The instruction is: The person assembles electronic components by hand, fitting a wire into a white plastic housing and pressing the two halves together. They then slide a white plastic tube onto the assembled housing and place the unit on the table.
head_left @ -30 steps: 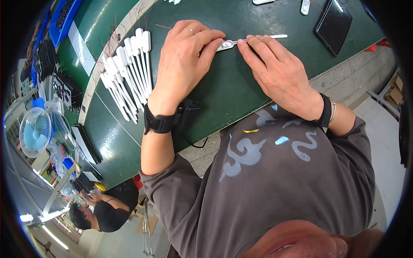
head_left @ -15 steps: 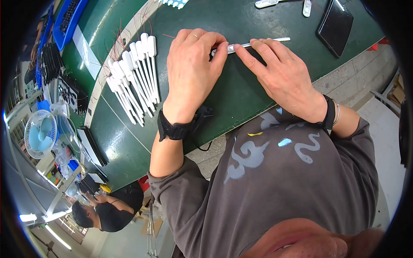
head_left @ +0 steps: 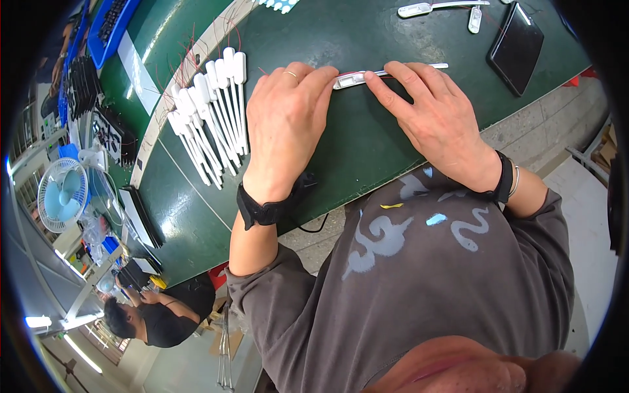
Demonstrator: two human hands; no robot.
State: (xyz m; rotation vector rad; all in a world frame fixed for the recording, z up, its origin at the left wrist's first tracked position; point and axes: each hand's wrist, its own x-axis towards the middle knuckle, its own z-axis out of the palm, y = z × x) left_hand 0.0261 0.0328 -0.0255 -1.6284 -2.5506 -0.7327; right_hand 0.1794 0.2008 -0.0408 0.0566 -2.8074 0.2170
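One white stick [head_left: 367,75] in work at top centre of the green worktop [head_left: 367,150], pinched at its wide end between left hand [head_left: 285,124] and right hand [head_left: 436,121] fingers. About ten finished-looking sticks [head_left: 209,118] lie upper left; this one looks unfinished.

table [head_left: 367,150] showing dark green | stick pieces [head_left: 209,121] showing white | tray [head_left: 111,26] showing blue | fan [head_left: 62,194] showing pale blue | wrist straps [head_left: 268,211] showing black

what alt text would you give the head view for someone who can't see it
Both hands press a slim white plastic piece onto a green table: the left hand covers its left end, the right hand its right part. A row of similar white sticks lies left; a dark flat case lies right.
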